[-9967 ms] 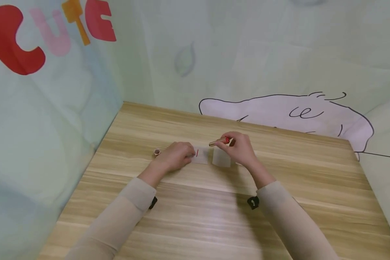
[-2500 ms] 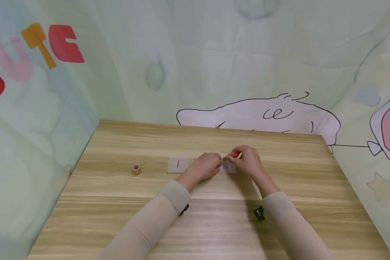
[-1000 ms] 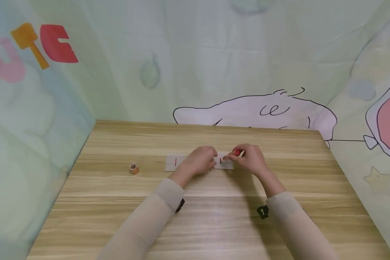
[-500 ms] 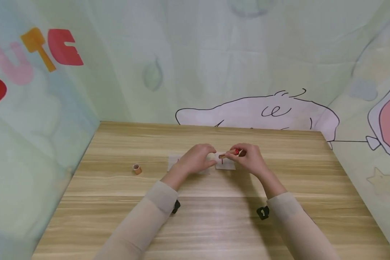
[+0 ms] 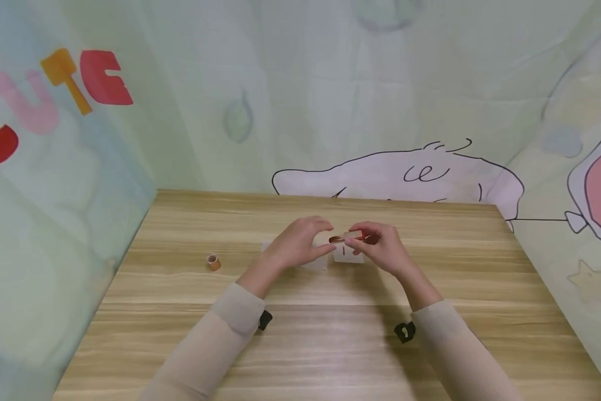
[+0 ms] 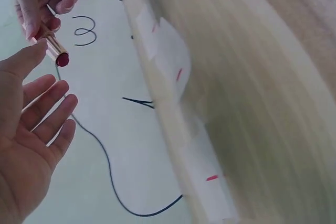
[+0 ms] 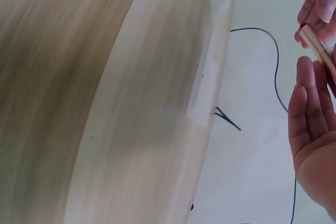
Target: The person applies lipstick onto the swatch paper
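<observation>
In the head view my right hand (image 5: pixel 384 246) pinches an uncapped lipstick (image 5: pixel 352 235) above the right-hand white paper piece (image 5: pixel 350 258). Its red tip, plain in the left wrist view on the gold tube (image 6: pixel 54 48), points toward my left hand (image 5: pixel 295 244). That left hand has its thumb and fingers spread, the thumb close beside the tube and nothing gripped. Below it lie a middle paper piece (image 5: pixel 314 263) and a left paper piece (image 5: pixel 266 245), both partly hidden. Red strokes mark the three papers in the left wrist view.
The lipstick cap (image 5: pixel 213 262) stands on the wooden table (image 5: pixel 330 345), left of the papers, with its mouth up. A printed cloth wall (image 5: pixel 190 133) rises along the table's back and left edges.
A red stroke now shows on the right-hand paper. My right hand has lifted the lipstick off it and turned it more level; my left hand has come off the papers and spread.
</observation>
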The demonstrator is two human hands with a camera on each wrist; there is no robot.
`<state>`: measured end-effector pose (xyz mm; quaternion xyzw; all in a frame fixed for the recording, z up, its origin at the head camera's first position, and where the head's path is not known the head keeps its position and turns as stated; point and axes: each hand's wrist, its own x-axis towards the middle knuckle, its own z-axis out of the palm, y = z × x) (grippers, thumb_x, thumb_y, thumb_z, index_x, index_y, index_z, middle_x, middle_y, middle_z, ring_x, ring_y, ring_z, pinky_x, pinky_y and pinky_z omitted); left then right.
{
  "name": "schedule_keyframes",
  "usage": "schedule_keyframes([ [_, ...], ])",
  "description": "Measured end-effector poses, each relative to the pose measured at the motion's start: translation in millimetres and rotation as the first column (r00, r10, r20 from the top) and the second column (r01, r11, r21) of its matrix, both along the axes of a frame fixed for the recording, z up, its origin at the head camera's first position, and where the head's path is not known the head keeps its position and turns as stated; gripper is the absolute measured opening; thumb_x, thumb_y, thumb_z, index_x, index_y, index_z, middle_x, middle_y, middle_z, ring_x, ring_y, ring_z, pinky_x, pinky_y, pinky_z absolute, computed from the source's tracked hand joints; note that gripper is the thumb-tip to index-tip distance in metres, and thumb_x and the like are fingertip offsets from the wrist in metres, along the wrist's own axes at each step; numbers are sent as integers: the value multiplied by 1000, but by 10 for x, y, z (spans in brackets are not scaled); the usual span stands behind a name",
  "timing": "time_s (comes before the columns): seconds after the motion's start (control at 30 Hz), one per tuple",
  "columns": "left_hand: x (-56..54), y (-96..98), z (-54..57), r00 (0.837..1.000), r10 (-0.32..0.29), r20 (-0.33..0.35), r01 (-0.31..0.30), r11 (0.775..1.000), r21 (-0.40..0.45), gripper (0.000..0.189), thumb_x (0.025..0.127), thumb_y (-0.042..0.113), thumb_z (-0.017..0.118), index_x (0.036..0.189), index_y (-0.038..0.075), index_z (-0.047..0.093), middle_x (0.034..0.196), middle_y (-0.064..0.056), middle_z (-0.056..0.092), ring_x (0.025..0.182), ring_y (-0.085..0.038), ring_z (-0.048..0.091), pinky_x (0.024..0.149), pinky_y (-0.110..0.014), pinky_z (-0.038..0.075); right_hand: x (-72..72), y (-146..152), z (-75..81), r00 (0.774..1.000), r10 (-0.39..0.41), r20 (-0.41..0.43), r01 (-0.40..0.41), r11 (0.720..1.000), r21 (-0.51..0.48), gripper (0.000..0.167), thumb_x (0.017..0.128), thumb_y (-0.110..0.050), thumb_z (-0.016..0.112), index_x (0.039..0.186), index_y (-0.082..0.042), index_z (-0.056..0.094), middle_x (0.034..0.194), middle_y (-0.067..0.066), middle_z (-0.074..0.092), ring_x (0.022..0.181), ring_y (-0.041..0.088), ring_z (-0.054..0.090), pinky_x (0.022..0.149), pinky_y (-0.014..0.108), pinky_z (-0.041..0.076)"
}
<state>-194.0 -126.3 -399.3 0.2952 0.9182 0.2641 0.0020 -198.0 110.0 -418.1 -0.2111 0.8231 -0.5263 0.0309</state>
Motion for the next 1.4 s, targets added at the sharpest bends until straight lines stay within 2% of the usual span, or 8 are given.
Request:
schedule_keyframes([
  [0.23, 73, -67, 94, 997, -40, -72, 45, 997, 68, 38, 91, 29, 78, 118, 4, 70, 119, -8, 71, 113, -22, 65, 102, -36, 50, 56, -75, 36, 997, 74, 21, -71, 992, -106, 24, 90, -1, 75, 113, 5, 69, 92, 16, 73, 72, 29, 73, 70, 30, 60],
  [0.43, 143, -102, 120, 999, -43, -9, 43, 993, 107, 37, 93, 32, 76, 118, 5, 71, 117, -5, 70, 111, -24, 65, 99, -37, 51, 96, -132, 87, 995, 91, 40, -85, 988, -126, 21, 89, -1, 76, 109, 2, 70, 95, 12, 73, 74, 21, 72, 68, 31, 61],
  [0.53, 184, -129, 117, 999, -28, 17, 25, 992, 125, 37, 92, 32, 76, 118, 6, 71, 112, -3, 70, 104, -22, 66, 94, -36, 53, 122, -161, 105, 995, 99, 34, -94, 988, -119, 21, 87, 0, 77, 108, 1, 71, 96, 11, 73, 76, 18, 71, 66, 29, 60],
  [0.73, 229, -180, 102, 1000, -11, 12, 9, 989, 150, 28, 93, 34, 75, 107, 10, 73, 95, 4, 66, 86, -12, 59, 80, -31, 52, 151, -217, 85, 993, 118, 4, -116, 988, -105, 21, 86, 2, 78, 106, 0, 72, 98, 12, 74, 81, 19, 73, 66, 31, 61],
  [0.87, 241, -205, 95, 1000, -12, 19, 8, 986, 167, 25, 93, 33, 75, 104, 11, 74, 92, 5, 67, 86, -10, 60, 79, -29, 52, 163, -239, 67, 990, 135, -34, -137, 988, -72, 21, 86, 0, 80, 105, -1, 73, 97, 11, 74, 81, 18, 71, 68, 35, 60],
  [1.17, 242, -223, 93, 999, -37, 25, 31, 980, 198, 14, 95, 23, 72, 94, 10, 75, 87, 3, 69, 84, -15, 64, 78, -29, 53, 175, -273, 89, 988, 137, -75, -140, 989, -41, 20, 86, -2, 80, 104, -3, 73, 95, 7, 75, 81, 16, 71, 69, 35, 59],
  [1.4, 240, -235, 88, 999, -49, 19, 44, 979, 197, 14, 95, 21, 72, 93, 8, 76, 87, 1, 70, 85, -22, 68, 77, -30, 53, 187, -288, 97, 987, 131, -90, -134, 991, -30, 19, 85, -2, 80, 103, -4, 73, 94, 6, 75, 80, 16, 71, 69, 33, 59],
])
